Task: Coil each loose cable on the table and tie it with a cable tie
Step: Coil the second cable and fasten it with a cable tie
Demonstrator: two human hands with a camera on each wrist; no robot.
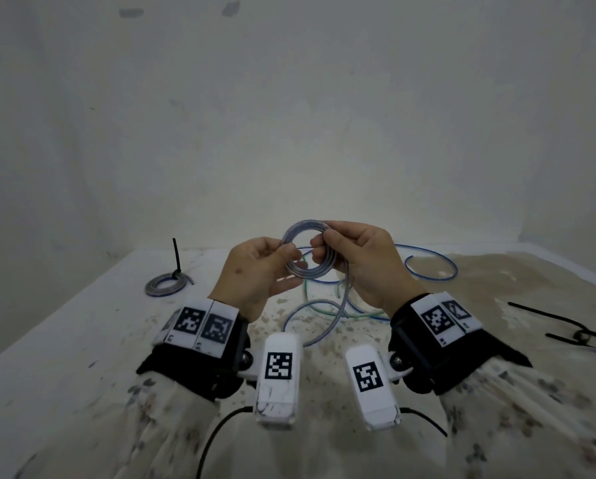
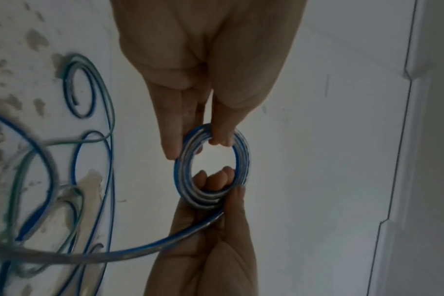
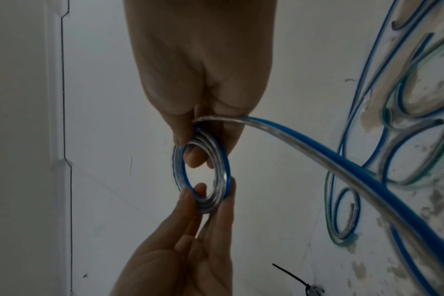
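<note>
Above the stained table (image 1: 82, 340), loose blue- and green-striped cables (image 1: 324, 305) lay sprawled; the left hand (image 1: 255, 274) and right hand (image 1: 362, 261) each pinched opposite sides of a small coil (image 1: 306, 250) of clear, blue-striped cable held aloft, its tail trailing down

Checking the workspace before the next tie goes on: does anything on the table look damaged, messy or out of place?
The table surface is blotchy, with brown patches where its white coating looks worn or stained, mostly at the right. Loose cables lie overlapping there in a tangle. The finished coil at the left looks neat, its cable tie tail sticking up uncut.
</note>
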